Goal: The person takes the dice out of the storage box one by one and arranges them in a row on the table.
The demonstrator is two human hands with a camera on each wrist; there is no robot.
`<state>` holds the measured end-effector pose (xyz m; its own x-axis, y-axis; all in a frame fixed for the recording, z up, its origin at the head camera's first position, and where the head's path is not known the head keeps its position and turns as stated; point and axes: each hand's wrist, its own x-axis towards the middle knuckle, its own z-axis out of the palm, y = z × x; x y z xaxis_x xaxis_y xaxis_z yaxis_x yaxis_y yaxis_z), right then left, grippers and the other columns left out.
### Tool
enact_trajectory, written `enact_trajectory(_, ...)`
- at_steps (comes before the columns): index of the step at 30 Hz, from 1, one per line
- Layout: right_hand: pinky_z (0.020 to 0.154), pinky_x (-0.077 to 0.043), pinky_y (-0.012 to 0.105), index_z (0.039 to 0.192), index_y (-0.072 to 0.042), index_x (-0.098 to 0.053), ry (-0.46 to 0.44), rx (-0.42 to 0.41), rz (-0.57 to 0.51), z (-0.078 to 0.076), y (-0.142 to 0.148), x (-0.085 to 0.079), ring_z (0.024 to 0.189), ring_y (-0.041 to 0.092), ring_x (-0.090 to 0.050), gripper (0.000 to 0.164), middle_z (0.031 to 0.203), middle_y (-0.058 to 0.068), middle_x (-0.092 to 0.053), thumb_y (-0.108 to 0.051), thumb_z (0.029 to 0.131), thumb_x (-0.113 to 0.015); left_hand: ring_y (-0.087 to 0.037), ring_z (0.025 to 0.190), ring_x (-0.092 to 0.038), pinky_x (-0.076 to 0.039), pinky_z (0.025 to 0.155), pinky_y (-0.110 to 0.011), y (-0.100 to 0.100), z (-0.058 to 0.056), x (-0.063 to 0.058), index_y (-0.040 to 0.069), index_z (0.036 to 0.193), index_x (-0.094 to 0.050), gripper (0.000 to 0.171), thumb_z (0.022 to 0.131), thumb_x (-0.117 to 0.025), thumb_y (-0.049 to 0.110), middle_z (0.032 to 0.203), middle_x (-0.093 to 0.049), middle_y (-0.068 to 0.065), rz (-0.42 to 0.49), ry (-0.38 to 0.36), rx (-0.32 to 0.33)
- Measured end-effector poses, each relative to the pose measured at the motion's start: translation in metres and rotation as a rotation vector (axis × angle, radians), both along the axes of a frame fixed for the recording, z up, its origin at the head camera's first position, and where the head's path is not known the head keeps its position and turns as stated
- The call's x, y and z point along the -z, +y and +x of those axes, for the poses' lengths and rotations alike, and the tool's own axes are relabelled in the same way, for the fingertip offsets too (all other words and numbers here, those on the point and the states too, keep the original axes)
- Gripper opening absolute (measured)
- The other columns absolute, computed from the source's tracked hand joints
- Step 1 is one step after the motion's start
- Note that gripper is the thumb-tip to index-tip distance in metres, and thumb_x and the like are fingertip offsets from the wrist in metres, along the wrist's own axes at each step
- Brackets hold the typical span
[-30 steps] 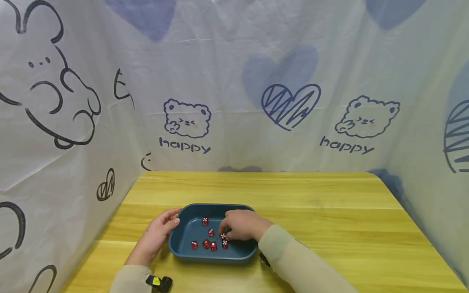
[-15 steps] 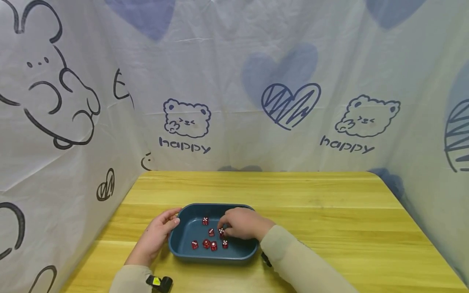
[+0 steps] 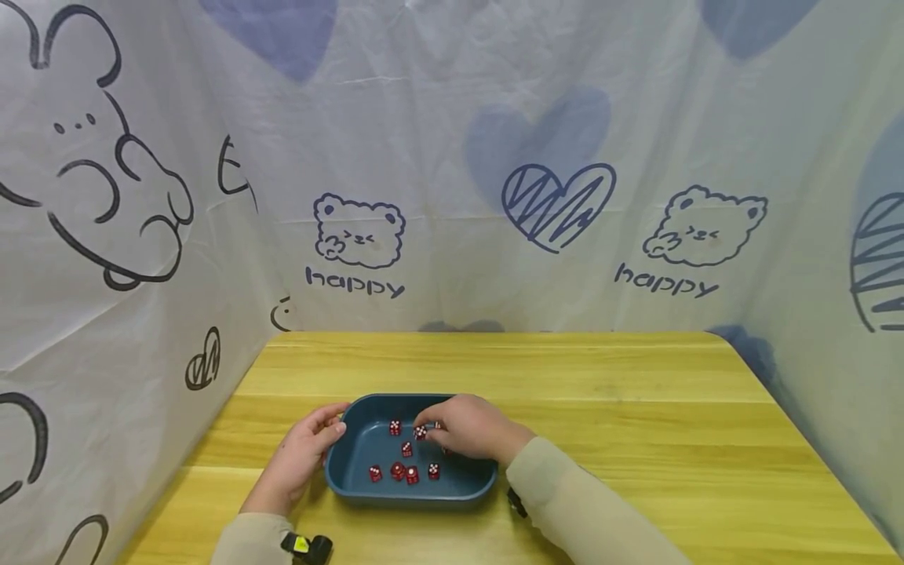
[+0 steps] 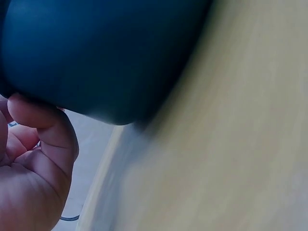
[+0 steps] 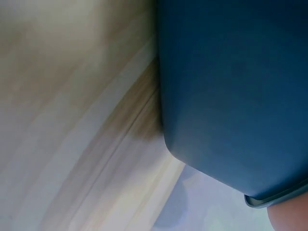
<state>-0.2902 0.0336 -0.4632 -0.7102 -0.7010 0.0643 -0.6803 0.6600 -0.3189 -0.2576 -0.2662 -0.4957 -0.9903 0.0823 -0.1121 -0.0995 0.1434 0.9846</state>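
Observation:
A dark blue rectangular tray [image 3: 410, 501] with rounded corners stands on the table, with several red dice with white pips inside. My left hand [image 3: 304, 449] grips its left end, thumb at the rim; the left wrist view shows the fingers [image 4: 36, 113] against the outer wall. My right hand [image 3: 472, 428] reaches into the right half, pinching a red die [image 3: 421, 432] between index finger and thumb. Other dice are partly covered by that hand. In the middle lies a single die [image 3: 406, 449], with another die [image 3: 395, 428] behind it and a die [image 3: 375, 473] at front left.
The yellow wood-grain table [image 3: 636, 424] extends around the tray. White cloth [image 3: 452, 267] printed with hearts and bears hangs behind it and along both sides. A black band with a small device [image 3: 308, 547] is on the left wrist.
My right hand has shifted slightly away from me, and the die at its fingertips has moved back and left within the tray. The left hand and the tray stay put.

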Motion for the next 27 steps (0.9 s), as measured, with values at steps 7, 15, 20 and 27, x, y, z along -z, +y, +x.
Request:
enact_trajectory(7, 0.067, -0.047, 0.023, 0.124, -0.026, -0.072, 0.026, 0.019, -0.033, 0.003, 0.003, -0.007, 0.056, -0.003, -0.053, 0.025, 0.075, -0.020, -0.063, -0.030, 0.100, -0.065, -0.017, 0.079, -0.052, -0.049, 0.065, -0.026, -0.001, 0.000, 0.001, 0.004, 0.147, -0.049, 0.044, 0.105, -0.056, 0.017, 0.114, -0.050, -0.013, 0.004, -0.001, 0.000)
enact_trajectory(15, 0.057, -0.043, 0.023, 0.124, -0.024, -0.072, 0.063, 0.052, -0.075, 0.003, 0.015, -0.015, 0.055, 0.002, -0.049, 0.025, 0.093, -0.014, -0.069, -0.026, 0.100, -0.064, -0.017, 0.083, -0.053, -0.049, 0.066, -0.026, 0.000, 0.000, 0.000, 0.004, 0.147, -0.049, 0.044, 0.105, -0.056, 0.016, 0.114, -0.051, -0.014, 0.001, -0.002, -0.004)
enact_trajectory(20, 0.050, -0.038, 0.023, 0.125, -0.024, -0.071, 0.043, 0.095, -0.107, 0.004, 0.025, -0.017, 0.048, 0.004, -0.043, 0.026, 0.068, -0.012, -0.058, -0.024, 0.100, -0.063, -0.018, 0.084, -0.053, -0.049, 0.067, -0.026, 0.000, -0.001, 0.000, 0.004, 0.146, -0.049, 0.043, 0.105, -0.056, 0.015, 0.113, -0.050, -0.012, -0.005, -0.003, -0.010)
enact_trajectory(27, 0.049, -0.036, 0.023, 0.124, -0.022, -0.071, 0.046, 0.125, -0.136, 0.005, 0.039, -0.019, 0.046, 0.005, -0.040, 0.026, 0.053, -0.011, -0.042, -0.023, 0.100, -0.061, -0.017, 0.078, -0.051, -0.047, 0.062, -0.025, 0.000, -0.001, 0.000, 0.003, 0.145, -0.050, 0.043, 0.104, -0.057, 0.013, 0.109, -0.050, -0.011, -0.014, 0.002, -0.016)
